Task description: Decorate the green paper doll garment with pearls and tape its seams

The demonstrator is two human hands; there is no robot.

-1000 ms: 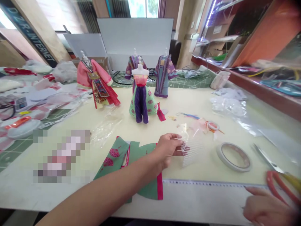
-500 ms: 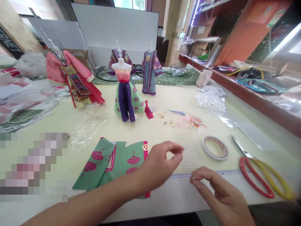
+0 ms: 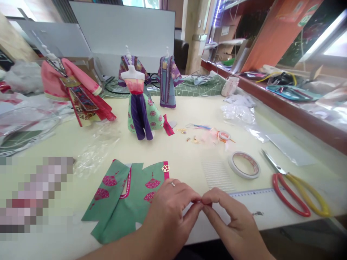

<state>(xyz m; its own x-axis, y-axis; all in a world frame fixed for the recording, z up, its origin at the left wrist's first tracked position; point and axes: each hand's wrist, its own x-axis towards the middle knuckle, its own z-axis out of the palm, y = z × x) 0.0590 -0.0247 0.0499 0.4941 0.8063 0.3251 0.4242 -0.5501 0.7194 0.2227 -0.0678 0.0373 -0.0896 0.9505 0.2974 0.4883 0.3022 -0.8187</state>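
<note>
My left hand and my right hand meet at the fingertips in front of the table edge. Thumb and forefinger are pinched on both hands; whatever sits between them is too small to make out. Under and left of my left wrist lies a small green doll robe with pink fan motifs, a pink-trimmed neckline and a round gold ornament on its pink edge strip. Beyond my right hand lies a sheet of stick-on pearls. A ruler runs beside that hand.
A roll of tape and open scissors lie at right. Farther back are gold charms, a tassel and a pink fabric scrap. Dressed doll stands rise behind, one in a pink robe. Plastic bags flank them.
My left hand has moved down and my right hand leftward, so their fingertips now meet. A tiny white bead showed in my right pinch earlier. The view has shifted slightly.
</note>
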